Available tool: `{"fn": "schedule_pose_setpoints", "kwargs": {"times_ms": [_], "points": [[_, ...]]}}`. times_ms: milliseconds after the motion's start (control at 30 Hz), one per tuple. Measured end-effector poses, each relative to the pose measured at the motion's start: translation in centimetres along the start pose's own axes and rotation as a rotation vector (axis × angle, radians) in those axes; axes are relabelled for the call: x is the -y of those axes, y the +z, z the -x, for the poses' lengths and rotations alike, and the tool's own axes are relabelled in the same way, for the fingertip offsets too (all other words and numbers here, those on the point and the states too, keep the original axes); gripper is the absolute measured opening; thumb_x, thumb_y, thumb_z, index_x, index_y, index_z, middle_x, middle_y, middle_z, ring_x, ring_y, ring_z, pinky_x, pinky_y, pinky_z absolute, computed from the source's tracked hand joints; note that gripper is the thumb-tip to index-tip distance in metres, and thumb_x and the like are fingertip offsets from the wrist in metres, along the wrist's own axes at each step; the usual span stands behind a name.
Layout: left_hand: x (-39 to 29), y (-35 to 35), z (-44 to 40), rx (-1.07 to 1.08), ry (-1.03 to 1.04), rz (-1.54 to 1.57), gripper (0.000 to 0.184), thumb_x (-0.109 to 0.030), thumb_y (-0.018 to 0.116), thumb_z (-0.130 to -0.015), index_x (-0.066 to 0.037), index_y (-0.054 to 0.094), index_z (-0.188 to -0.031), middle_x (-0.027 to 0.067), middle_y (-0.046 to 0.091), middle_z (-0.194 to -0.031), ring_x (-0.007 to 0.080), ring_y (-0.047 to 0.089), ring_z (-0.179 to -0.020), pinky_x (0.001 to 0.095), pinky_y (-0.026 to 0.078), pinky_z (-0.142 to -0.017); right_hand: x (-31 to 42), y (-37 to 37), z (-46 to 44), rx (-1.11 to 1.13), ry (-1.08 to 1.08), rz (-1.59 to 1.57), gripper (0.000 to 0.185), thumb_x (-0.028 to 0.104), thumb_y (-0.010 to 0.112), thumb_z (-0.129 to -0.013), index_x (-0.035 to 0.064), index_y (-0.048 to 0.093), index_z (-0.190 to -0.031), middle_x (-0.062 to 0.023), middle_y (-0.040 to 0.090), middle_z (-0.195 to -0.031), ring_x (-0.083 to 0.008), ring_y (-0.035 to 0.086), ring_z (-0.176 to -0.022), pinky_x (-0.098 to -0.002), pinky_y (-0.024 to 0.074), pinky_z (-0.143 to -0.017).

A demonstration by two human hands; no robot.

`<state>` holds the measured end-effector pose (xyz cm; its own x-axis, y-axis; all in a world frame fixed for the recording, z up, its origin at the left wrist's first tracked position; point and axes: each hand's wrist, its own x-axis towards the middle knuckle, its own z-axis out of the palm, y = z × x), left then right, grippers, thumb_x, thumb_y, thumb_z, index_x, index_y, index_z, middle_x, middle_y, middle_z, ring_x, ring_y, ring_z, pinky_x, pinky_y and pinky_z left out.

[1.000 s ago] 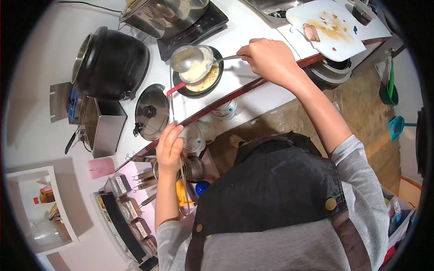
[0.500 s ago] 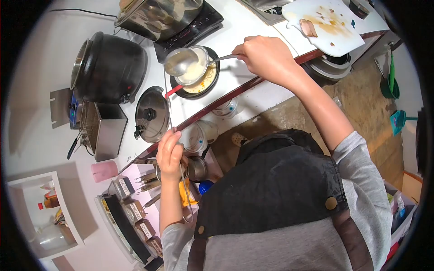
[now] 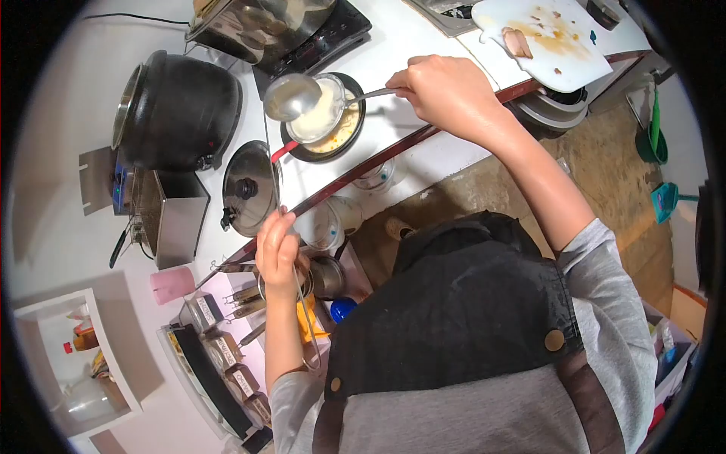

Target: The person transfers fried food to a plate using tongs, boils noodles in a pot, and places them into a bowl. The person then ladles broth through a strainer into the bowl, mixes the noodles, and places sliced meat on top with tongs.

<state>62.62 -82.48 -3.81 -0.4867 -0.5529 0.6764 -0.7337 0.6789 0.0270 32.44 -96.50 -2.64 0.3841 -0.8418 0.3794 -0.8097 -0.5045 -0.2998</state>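
Over a black bowl (image 3: 354,138) on the white counter is a round strainer (image 3: 318,113) with pale, creamy contents. My left hand (image 3: 277,250) is closed round the long metal handle (image 3: 277,181) of a tool whose red part (image 3: 283,151) reaches the strainer. Between the fingers of my right hand (image 3: 439,87) is the handle of a metal ladle (image 3: 293,97). The ladle's bowl hangs over the left side of the strainer. Noodle-like food in pale liquid (image 3: 340,135) shows in the black bowl below.
A glass lid (image 3: 252,188) lies left of the bowl, near a black soup warmer (image 3: 185,112). Behind stands a steel pot (image 3: 261,29) by a black induction cooker (image 3: 318,45). A stained white cutting board (image 3: 560,45) holds a piece of meat (image 3: 517,43) at right.
The ladle's bowl has shifted slightly left and up, and more of the pale contents shows in the strainer. Both hands keep hold of their handles. The view has shifted a little.
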Motion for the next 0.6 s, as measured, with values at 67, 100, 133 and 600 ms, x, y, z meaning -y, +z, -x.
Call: {"fn": "schedule_pose_setpoints", "kwargs": {"times_ms": [67,100,133,600], "points": [[0.0,0.7,-0.7,-0.026,0.009,-0.034,0.022,0.006,0.061,-0.069,-0.001,0.051,-0.087,0.0166,0.061,-0.102,0.0373,0.061,-0.093,0.0429,0.052,-0.079,0.3,-0.1,-0.2,0.044,0.013,0.041,0.019,0.012,0.058,-0.078,0.0134,0.070,-0.093,-0.0076,0.065,-0.079,-0.0262,0.064,-0.076,-0.0372,0.0502,-0.064],[-0.1,0.7,-0.7,-0.012,0.004,-0.011,0.021,0.006,0.062,-0.069,-0.001,0.051,-0.087,0.0165,0.061,-0.102,0.0373,0.061,-0.093,0.0429,0.052,-0.079,0.4,-0.3,-0.4,0.054,0.018,0.047,0.019,0.012,0.058,-0.077,0.0132,0.070,-0.093,-0.0077,0.065,-0.079,-0.0263,0.064,-0.076,-0.0373,0.0502,-0.065],[-0.3,0.6,-0.7,0.001,0.001,0.012,0.021,0.006,0.062,-0.069,-0.001,0.051,-0.086,0.0163,0.061,-0.102,0.0373,0.062,-0.092,0.0429,0.052,-0.079,0.5,-0.5,-0.6,0.063,0.024,0.055,0.019,0.012,0.058,-0.077,0.0131,0.070,-0.093,-0.0079,0.065,-0.079,-0.0263,0.064,-0.076,-0.0374,0.0502,-0.065],[0.0,0.6,-1.2,-0.057,0.054,0.023,0.022,0.010,0.060,-0.069,0.000,0.051,-0.087,0.0172,0.061,-0.101,0.0381,0.061,-0.094,0.0443,0.051,-0.082,0.9,-0.8,-1.1,0.027,0.044,0.039,0.019,0.013,0.059,-0.078,0.0125,0.070,-0.094,-0.0091,0.066,-0.081,-0.0275,0.063,-0.076,-0.0387,0.0500,-0.067]]}}
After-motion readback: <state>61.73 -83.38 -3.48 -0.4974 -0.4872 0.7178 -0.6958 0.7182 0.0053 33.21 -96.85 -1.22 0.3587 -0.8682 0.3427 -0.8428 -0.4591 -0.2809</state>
